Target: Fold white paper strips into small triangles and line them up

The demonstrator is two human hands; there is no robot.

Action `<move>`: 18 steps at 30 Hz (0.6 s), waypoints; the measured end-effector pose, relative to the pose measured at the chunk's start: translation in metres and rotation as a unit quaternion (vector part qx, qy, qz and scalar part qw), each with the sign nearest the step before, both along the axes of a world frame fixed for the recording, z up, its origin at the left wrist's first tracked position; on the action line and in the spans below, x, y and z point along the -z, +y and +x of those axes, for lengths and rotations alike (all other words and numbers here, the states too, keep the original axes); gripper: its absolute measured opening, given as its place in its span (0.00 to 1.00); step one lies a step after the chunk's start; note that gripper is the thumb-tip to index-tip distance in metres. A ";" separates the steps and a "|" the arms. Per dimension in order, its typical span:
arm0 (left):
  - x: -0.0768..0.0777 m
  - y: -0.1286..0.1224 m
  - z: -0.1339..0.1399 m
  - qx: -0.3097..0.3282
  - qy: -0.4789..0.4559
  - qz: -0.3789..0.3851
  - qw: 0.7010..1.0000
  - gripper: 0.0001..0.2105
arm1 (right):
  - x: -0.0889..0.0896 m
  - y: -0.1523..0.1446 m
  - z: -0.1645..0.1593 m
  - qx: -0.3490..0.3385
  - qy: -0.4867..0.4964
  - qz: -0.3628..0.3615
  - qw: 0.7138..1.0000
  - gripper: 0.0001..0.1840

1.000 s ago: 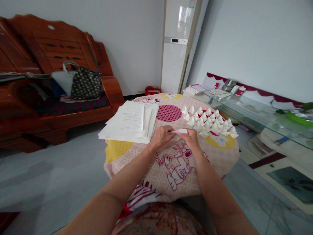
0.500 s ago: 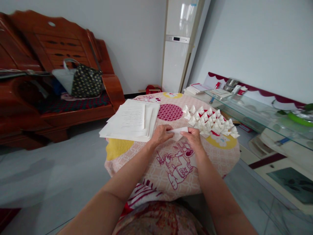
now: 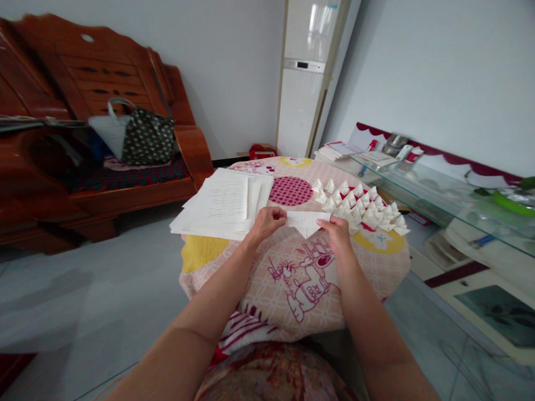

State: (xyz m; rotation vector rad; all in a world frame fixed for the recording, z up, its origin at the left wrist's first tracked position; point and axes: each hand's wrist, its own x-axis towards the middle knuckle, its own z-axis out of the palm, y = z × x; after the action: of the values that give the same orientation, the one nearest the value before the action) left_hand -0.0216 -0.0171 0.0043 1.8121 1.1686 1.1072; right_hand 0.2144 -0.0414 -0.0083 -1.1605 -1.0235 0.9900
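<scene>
A piece of white folded paper [image 3: 307,223], straight along the top and pointed at the bottom, spans the gap between my hands over the table. My left hand [image 3: 268,220] pinches its left end between thumb and fingers. At its right end my right hand [image 3: 337,231] grips it, thumb on the near face. Several small white folded paper boats [image 3: 355,206] stand in rows just beyond my right hand. Left of my left hand lies a stack of white paper sheets [image 3: 221,200], the top ones bearing lines of writing.
A patterned cloth [image 3: 234,267] covers the round table. To the right runs a glass-topped cabinet [image 3: 443,195] with bowls and papers on it. A wooden sofa [image 3: 188,139] holding a dark patterned bag [image 3: 148,136] stands at the left.
My hands have moved apart, the left one leftward and the right one slightly rightward. More of the folded paper now shows between them, its point facing down.
</scene>
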 end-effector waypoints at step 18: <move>0.002 -0.008 0.011 0.034 0.036 0.137 0.989 0.05 | -0.002 -0.003 0.001 -0.043 -0.079 -0.003 0.996 0.13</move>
State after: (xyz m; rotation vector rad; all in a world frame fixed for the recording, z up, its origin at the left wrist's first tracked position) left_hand -0.0107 -0.0248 0.0024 2.1010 1.0265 1.2193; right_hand 0.2156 -0.0442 -0.0058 -1.2229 -1.2061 0.9799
